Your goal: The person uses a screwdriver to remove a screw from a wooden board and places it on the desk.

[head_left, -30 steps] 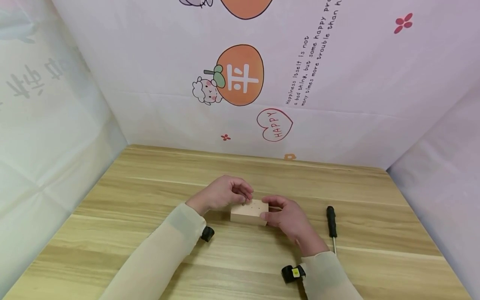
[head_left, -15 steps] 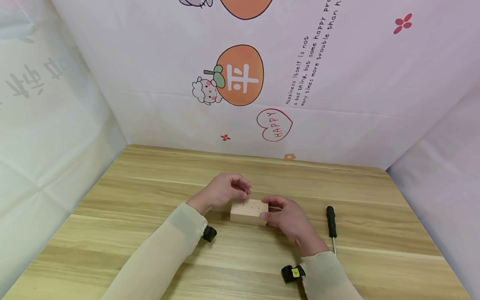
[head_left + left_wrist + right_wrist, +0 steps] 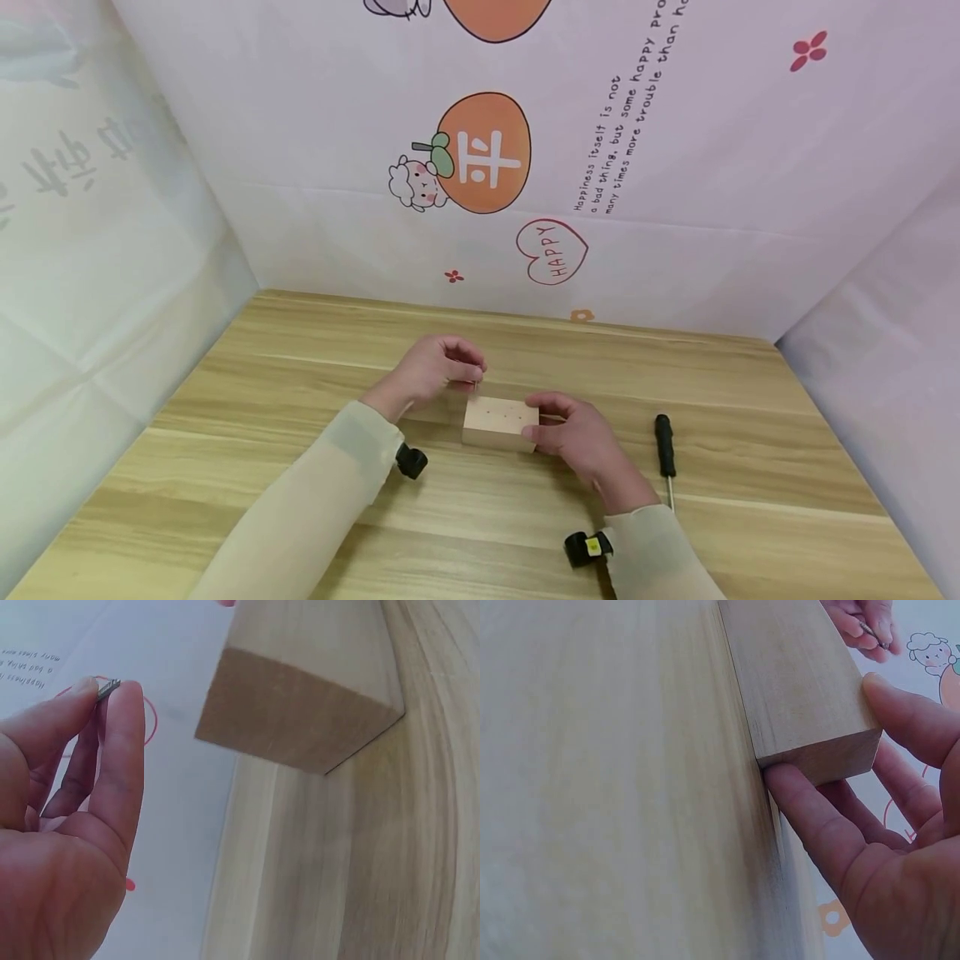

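A pale wooden block (image 3: 498, 417) lies on the table, with several small dark holes in its top face. My left hand (image 3: 435, 367) is just beyond the block's far left corner, pinching a small metal screw (image 3: 109, 690) between thumb and fingertips. Threads show at the screw's end in the left wrist view, and the rest of it is hidden by the fingers. At the block's right end, my right hand (image 3: 581, 433) grips it with thumb and fingers spread over its edges. The right wrist view shows these fingers against the block's end and sides.
A screwdriver (image 3: 664, 446) with a black handle lies on the wood-grain table (image 3: 300, 358) to the right of the right hand, its shaft pointing toward the person. Behind the table hangs a printed white cloth (image 3: 337, 242), with more cloth on both sides.
My left hand has moved up and to the left, taking the screw from over the block's top to beyond its left corner. The right hand keeps its grip on the block.
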Demonstrator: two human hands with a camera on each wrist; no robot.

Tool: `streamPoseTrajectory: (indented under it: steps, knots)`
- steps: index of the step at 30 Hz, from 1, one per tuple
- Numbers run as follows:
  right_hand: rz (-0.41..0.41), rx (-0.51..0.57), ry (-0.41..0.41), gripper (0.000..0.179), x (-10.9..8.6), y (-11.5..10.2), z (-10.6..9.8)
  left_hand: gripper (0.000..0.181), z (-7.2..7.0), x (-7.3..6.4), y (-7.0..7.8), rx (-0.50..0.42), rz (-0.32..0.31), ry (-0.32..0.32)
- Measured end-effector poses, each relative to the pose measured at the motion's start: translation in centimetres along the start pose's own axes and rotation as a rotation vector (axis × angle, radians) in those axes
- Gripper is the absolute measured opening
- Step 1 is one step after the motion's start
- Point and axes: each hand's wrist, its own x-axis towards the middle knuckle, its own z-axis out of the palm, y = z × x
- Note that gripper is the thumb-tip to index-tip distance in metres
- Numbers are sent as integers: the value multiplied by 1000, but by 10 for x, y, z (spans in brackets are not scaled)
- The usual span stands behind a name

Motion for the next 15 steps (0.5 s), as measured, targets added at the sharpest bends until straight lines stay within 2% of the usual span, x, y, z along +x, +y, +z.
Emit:
streamPoseTrajectory:
  steps: [8, 15]
  knots:
    - [-7, 15, -23, 42, -2, -2, 0, 15, -20, -11, -1, -92, -8, 62]
    - [-16, 23, -36, 44, -5, -5, -2, 17, -42, -28, -1, -63, -16, 90]
